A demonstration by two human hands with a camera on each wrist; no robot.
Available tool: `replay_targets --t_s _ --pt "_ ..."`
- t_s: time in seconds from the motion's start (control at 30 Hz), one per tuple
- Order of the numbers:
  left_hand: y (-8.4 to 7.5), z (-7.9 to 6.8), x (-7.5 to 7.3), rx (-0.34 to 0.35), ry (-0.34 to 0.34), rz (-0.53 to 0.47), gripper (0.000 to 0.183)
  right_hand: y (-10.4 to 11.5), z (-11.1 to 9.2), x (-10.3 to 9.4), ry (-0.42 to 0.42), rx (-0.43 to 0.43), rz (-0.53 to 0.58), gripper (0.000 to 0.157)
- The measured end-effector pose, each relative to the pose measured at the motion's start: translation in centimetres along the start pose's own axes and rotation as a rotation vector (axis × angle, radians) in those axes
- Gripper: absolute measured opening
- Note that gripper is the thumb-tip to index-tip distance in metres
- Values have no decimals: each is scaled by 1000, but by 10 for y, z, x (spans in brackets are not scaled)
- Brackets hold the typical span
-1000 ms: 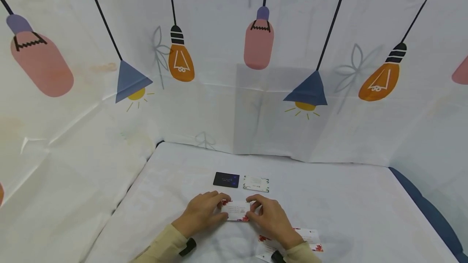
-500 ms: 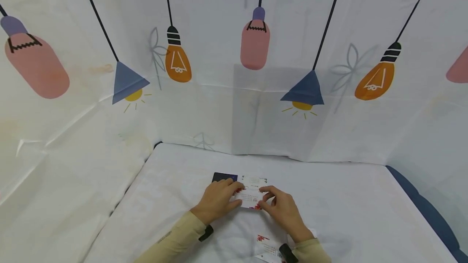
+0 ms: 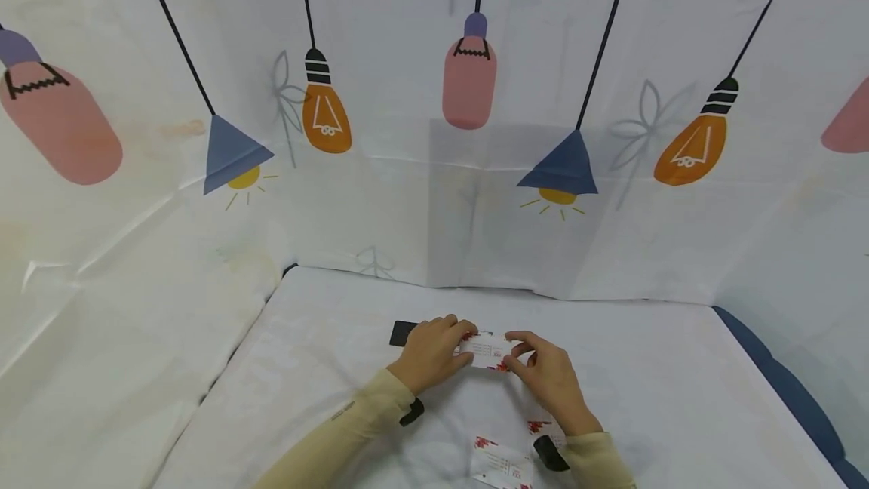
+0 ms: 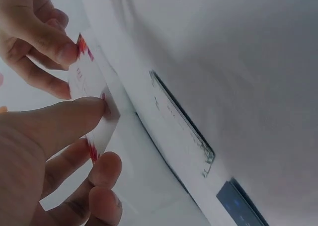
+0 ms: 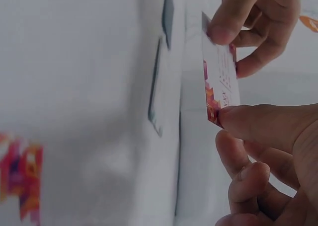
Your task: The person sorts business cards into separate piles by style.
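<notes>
White, red-cornered paper card (image 3: 486, 352) is pinched at its ends between left hand (image 3: 429, 353) and right hand (image 3: 548, 377), fingers curled on it. Since a second ago both have carried it forward, now over the green-edged white card (image 4: 181, 131) beside the dark blue card (image 3: 403, 333); placement looks near.

Left hand (image 3: 429, 353) hides most of dark card (image 3: 402, 333); print unreadable.

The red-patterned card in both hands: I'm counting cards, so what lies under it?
The red-patterned card is held above the table. The wrist views show a green-edged white card beneath; beside it lies a dark card, part-hidden by the left hand.
</notes>
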State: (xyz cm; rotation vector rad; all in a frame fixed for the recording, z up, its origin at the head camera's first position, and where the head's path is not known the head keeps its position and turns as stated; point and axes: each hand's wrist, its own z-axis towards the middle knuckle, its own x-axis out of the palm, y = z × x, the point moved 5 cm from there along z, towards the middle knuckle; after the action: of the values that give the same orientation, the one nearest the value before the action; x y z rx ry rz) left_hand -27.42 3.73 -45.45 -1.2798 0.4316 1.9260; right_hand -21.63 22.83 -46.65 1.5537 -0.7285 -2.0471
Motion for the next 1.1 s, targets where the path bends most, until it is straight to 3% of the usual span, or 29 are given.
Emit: replay_targets --t_s 0.53,0.67,1.1 --pt "-14 42 26 -34 0 -60 31 -34 19 -23 -37 42 -80 39" --pt "-17 51 33 -56 37 -68 30 -41 20 -27 -38 65 -96 38" --pt "-25 67 62 -54 92 -47 29 -62 23 -28 9 173 -133 38"
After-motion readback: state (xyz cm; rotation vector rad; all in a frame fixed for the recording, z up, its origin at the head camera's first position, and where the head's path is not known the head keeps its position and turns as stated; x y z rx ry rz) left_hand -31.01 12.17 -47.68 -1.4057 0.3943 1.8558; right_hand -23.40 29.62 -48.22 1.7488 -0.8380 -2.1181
